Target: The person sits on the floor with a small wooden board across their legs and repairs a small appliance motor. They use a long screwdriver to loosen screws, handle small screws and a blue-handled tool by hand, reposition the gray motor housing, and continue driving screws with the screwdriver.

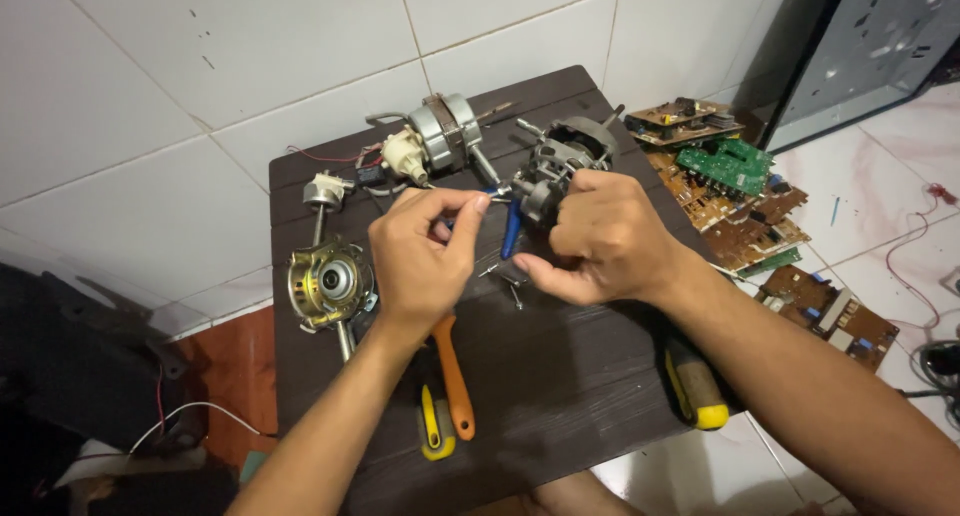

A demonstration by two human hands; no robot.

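Observation:
My right hand (600, 238) grips a grey metal fan motor (560, 161) over the dark wooden table (560, 396). My left hand (425, 256) pinches blue-handled pliers (511, 226), whose jaws touch the motor's side. A few loose screws (512, 288) lie on the table just under both hands. An orange-handled tool (455, 386) lies below my left wrist.
A second motor with a white gearbox (430, 141) and a brass-coloured motor housing (328, 281) sit at the table's left. Two yellow-handled tools (432, 426) (695, 388) lie near the front. Circuit boards (735, 191) are piled on the tiled floor at right.

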